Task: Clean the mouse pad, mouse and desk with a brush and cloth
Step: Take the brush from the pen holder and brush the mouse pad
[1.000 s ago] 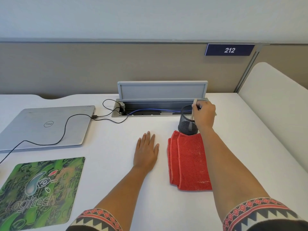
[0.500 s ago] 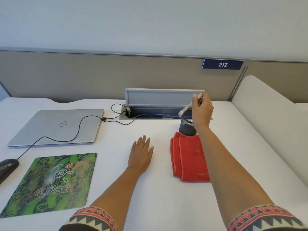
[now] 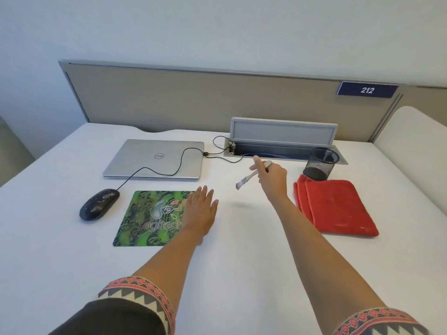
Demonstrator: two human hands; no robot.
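Fingers [image 3: 257, 164] of the right hand [image 3: 273, 180] curl round the pale handle of a small flat brush [image 3: 251, 176] — likely light and stiff, best held mid-handle — raised just right of the green printed mouse pad [image 3: 150, 218], on whose right edge the left hand [image 3: 200, 211] rests, fingers straight.

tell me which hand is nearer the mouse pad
Left. The left hand lies flat over the right edge of the mouse pad; the right hand, holding the brush, is off to its right.
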